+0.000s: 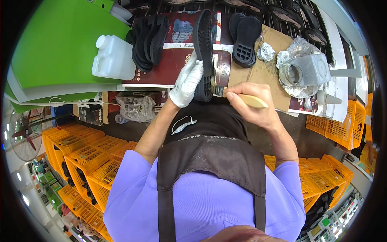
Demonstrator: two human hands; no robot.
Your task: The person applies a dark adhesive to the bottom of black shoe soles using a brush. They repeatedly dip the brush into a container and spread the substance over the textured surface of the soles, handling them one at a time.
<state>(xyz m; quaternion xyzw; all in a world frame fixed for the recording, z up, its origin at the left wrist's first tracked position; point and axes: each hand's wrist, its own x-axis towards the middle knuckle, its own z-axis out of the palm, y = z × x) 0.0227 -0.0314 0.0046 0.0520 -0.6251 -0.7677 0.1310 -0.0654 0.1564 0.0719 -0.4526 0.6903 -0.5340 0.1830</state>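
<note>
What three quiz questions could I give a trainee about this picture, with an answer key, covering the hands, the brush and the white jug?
1. Multiple choice: what covers the left hand?
a) a blue mitten
b) a white glove
c) nothing

2. Fill in the blank: the bare right hand grips a ____ with a pale yellow handle, next to the black shoe sole in the other hand.

3. True or false: the white plastic jug is on the right of the held sole.

Key: 1: b. 2: brush. 3: false; the white jug is to its left.
</note>
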